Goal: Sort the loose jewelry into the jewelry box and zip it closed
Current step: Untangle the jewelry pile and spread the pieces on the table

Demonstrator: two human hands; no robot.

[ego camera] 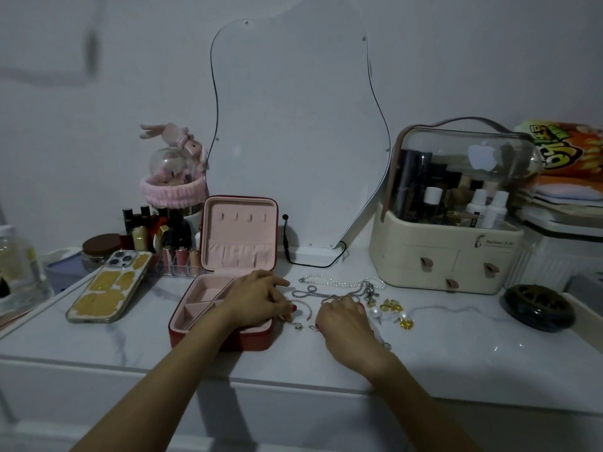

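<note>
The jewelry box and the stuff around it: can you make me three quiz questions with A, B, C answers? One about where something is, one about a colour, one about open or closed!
1. Where does the phone lie?
A. left of the jewelry box
B. inside it
C. on the cosmetics case

2. What colour is the box lining?
A. green
B. pink
C. black

3. How is the jewelry box?
A. zipped shut
B. open, lid upright
C. upside down

Answers: 1 A, the phone rests on the table left of the box. 2 B, the lid and compartments show pink. 3 B, the lid stands up behind the tray, while necklaces lie outside near the left hand and right hand.
</note>
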